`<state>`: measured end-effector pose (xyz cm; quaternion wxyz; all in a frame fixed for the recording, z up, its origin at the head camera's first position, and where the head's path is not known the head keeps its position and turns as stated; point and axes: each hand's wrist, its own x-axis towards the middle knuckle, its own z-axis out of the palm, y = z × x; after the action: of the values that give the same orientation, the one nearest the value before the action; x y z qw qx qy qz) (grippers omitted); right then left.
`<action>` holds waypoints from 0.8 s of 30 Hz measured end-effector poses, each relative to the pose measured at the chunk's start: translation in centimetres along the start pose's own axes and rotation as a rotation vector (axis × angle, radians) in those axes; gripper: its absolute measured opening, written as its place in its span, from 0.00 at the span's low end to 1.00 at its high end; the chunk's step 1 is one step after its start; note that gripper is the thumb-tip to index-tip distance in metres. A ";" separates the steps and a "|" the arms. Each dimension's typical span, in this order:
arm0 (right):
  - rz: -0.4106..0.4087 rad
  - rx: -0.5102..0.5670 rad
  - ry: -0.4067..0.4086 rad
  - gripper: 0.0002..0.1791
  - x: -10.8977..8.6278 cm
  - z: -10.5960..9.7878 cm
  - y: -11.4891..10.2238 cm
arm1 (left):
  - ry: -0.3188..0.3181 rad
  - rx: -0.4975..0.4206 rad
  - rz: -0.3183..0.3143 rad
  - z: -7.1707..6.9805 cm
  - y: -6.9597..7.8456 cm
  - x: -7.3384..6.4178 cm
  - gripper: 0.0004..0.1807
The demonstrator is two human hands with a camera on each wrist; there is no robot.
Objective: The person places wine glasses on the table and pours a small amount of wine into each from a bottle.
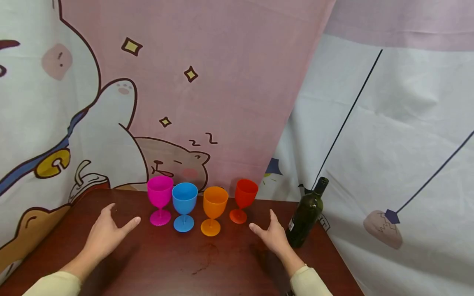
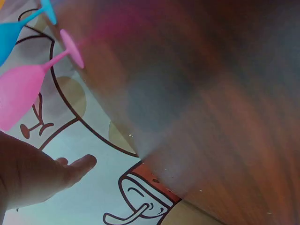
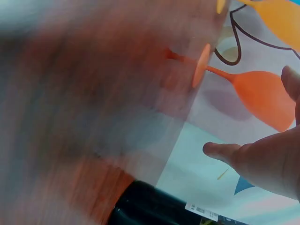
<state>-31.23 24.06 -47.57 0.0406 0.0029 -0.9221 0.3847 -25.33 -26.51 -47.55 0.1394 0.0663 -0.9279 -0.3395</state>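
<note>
Four stemmed plastic goblets stand upright at the back of the table: a magenta goblet (image 1: 160, 193), a blue goblet (image 1: 184, 199), an orange goblet (image 1: 215, 202) and a red goblet (image 1: 246, 193). My left hand (image 1: 105, 232) hovers left of the magenta one, thumb and fingers spread, holding nothing. Between the red goblet and a dark green wine bottle (image 1: 305, 216) is my right hand (image 1: 272, 234), likewise spread and holding nothing. In the left wrist view, the magenta goblet (image 2: 21, 89) lies beyond the left hand (image 2: 37, 173). The right wrist view shows the red goblet (image 3: 262, 96) behind the right hand (image 3: 267, 159).
The dark reddish-brown wooden table (image 1: 166, 267) has a wet-looking streak in front of the orange goblet. A printed cloth (image 1: 237, 102) with cartoon animals hangs right behind the table's back edge, and a white cloth (image 1: 407, 164) hangs along the right side.
</note>
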 end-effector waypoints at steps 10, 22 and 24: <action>0.071 0.144 0.043 0.63 2.4 -0.1 -0.7 | -0.002 -0.031 -0.068 0.3 0.3 2.0 0.68; 0.079 0.160 0.032 0.62 3.8 0.5 -2.2 | -0.016 -0.089 -0.049 1.4 1.6 4.3 0.71; 0.076 0.162 0.031 0.61 3.8 0.7 -2.3 | -0.035 -0.110 -0.043 1.8 2.1 4.8 0.71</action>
<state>-34.94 22.01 -46.14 0.0400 -0.0350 -0.8868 0.4591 -30.46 -24.89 -46.49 0.1191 0.0726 -0.9085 -0.3939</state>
